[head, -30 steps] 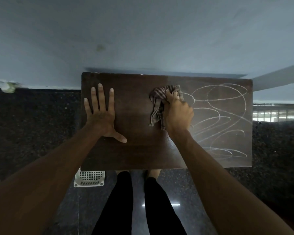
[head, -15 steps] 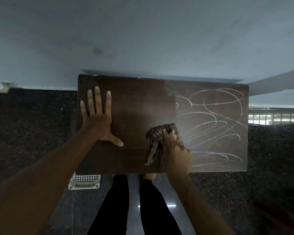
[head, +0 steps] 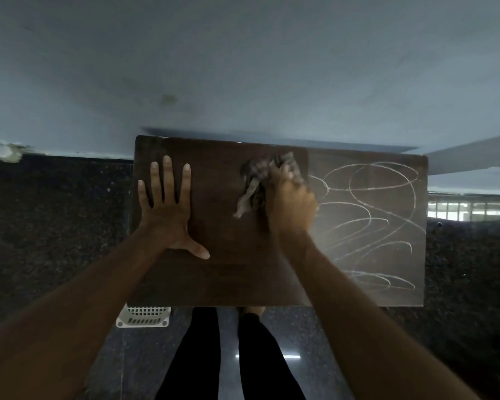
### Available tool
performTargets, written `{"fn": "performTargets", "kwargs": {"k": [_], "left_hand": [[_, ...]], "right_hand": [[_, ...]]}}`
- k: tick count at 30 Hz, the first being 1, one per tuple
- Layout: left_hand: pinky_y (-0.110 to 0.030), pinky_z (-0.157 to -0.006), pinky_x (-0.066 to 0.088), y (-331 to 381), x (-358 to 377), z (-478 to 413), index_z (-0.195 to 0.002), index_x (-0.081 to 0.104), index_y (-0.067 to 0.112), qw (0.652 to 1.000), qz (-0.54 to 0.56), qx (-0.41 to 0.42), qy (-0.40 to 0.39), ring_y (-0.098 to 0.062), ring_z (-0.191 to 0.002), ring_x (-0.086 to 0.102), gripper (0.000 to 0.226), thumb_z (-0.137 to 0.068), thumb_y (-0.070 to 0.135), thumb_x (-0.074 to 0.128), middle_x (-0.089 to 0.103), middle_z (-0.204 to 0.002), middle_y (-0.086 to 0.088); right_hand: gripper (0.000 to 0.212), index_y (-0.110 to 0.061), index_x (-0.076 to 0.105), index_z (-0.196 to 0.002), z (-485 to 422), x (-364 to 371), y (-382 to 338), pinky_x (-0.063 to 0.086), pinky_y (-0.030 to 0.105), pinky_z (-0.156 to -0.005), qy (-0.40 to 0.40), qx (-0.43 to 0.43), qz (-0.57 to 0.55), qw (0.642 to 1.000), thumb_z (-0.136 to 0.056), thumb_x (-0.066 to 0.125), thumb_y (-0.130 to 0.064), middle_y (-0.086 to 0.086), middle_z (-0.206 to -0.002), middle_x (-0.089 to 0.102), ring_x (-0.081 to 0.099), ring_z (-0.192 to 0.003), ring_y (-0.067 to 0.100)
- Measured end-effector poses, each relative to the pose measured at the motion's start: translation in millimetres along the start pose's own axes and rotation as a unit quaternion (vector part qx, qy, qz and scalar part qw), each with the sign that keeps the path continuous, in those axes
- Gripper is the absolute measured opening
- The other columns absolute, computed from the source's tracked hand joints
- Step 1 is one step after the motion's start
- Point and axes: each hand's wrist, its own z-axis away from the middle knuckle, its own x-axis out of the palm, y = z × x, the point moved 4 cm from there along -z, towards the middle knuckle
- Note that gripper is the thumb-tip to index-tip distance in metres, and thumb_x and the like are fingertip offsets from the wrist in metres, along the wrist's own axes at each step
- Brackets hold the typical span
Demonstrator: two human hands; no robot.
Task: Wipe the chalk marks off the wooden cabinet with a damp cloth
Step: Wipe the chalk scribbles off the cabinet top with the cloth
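The right hand (head: 290, 203) grips a bunched, checked cloth (head: 256, 183) and presses it down on the top of the cabinet (head: 228, 284), close to its far edge. Its fingers are curled over the wad, though the hand is blurred and single fingers are hard to tell apart. Most of the cloth bulges out beyond the fingertips and to the left of the knuckles, and a loose tail trails from the grip back toward the person on the left side. Just to the right of the grip the chalk marks (head: 373, 197) start: white looping lines, ovals on ovals, that run from beside the knuckles out to the right edge of the top and from the far edge down to the near edge. The nearest loops end right beside the hand. The wood under the marks looks greyish and hazy, while the wood left of the grip is dark brown. Well to the left of the cloth the left hand (head: 168, 209) rests palm down on the top, fingers straight and spread, thumb stretched out toward the grip. Below the near edge, left of the person's dark-clad legs (head: 199, 356), a white slotted basket (head: 143, 317) stands on the floor.
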Motion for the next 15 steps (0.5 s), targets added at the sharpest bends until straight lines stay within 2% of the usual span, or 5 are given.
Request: {"fn": "performTargets", "kwargs": {"k": [2, 6, 10, 12, 15], "left_hand": [[-0.064, -0.11, -0.024, 0.7, -0.9, -0.1, -0.134, -0.056, 0.021, 1.0, 0.002, -0.003, -0.003, -0.039, -0.13, -0.057, 0.186, -0.022, 0.092, 0.074, -0.063, -0.138, -0.018], [-0.065, -0.111, -0.022, 1.1, -0.4, -0.4, -0.132, -0.058, 0.021, 1.0, -0.004, -0.014, -0.013, -0.037, -0.124, -0.062, 0.187, -0.02, 0.091, 0.075, -0.064, -0.137, -0.018], [-0.063, -0.11, -0.023, 1.7, -1.4, 0.8, -0.13, -0.059, 0.022, 0.999, -0.01, -0.027, -0.021, -0.035, -0.122, -0.063, 0.187, -0.019, 0.092, 0.073, -0.065, -0.136, -0.017], [-0.063, -0.11, -0.023, 2.0, -1.6, 1.5, -0.131, -0.059, 0.021, 0.999, -0.009, -0.027, -0.021, -0.036, -0.124, -0.062, 0.187, -0.019, 0.093, 0.073, -0.065, -0.136, -0.017], [-0.062, -0.109, -0.024, 2.2, -2.3, 2.2, -0.133, -0.057, 0.021, 0.999, -0.008, -0.024, -0.023, -0.037, -0.127, -0.059, 0.186, -0.02, 0.093, 0.073, -0.064, -0.137, -0.017]], "right_hand": [[0.036, -0.027, 0.053, -0.136, 42.8, 10.3, -6.5, 0.057, 0.04, -0.075, -0.022, -0.066, -0.006, 0.998, -0.1, 0.051, -0.024, 0.004, -0.132, 0.06, 0.068, -0.095, 0.029], [0.046, -0.028, 0.07, -0.118, 97.2, 23.2, 1.6, 0.059, 0.032, -0.057, -0.013, -0.123, -0.011, 0.992, -0.073, 0.08, -0.023, 0.001, -0.124, 0.068, 0.073, -0.079, 0.023], [0.045, -0.029, 0.061, -0.13, 73.3, 18.4, 19.5, 0.058, 0.039, -0.052, -0.02, -0.153, -0.004, 0.988, -0.086, 0.069, -0.021, 0.003, -0.127, 0.066, 0.072, -0.072, 0.029], [0.04, -0.03, 0.059, -0.13, 40.1, 4.0, 32.5, 0.055, 0.036, -0.051, 0.021, -0.083, -0.006, 0.996, -0.091, 0.065, -0.02, 0.007, -0.102, 0.073, 0.07, -0.061, 0.029], [0.03, -0.027, 0.055, -0.132, -12.6, -10.1, 45.8, 0.055, 0.037, -0.066, 0.029, 0.017, 0.01, 0.999, -0.105, 0.041, -0.027, 0.009, -0.104, 0.07, 0.07, -0.078, 0.031]]}}
